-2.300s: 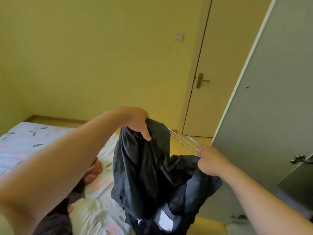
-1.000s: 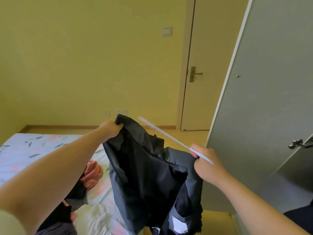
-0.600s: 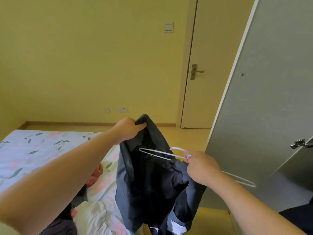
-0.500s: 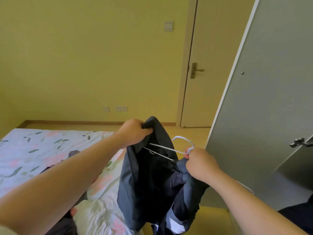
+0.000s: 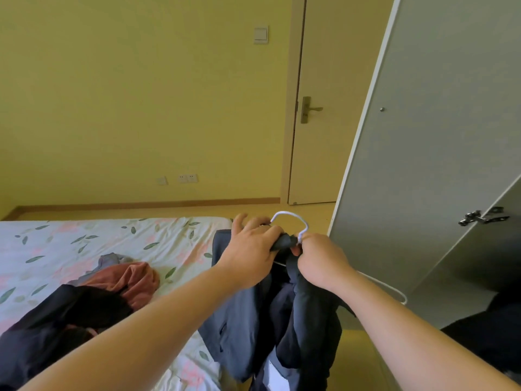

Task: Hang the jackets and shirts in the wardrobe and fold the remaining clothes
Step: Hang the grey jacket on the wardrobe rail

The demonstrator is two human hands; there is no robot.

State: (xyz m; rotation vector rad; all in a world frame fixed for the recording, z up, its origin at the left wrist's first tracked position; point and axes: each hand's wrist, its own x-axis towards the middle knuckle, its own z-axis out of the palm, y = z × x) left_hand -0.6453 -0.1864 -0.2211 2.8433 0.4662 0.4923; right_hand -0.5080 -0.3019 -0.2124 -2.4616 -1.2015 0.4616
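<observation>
1. Two hands meet at the collar of the dark jacket, which hangs in the air just off the bed's right edge, beside the wardrobe door.
2. On the left hand, thumb and lower fingers pinch collar fabric; the upper fingers splay loose.
3. On the right hand, fingers curl tight round the neck of the white hanger, hook up.
4. Step in hand, as I read it: seating the jacket on the hanger. One hanger arm pokes out bare below the right wrist.
5. Next move calls for drawing the shoulder over that arm, then carrying it to the wardrobe.
6. A rust garment and a black garment lie near the bed's front edge, unfolded.
</observation>
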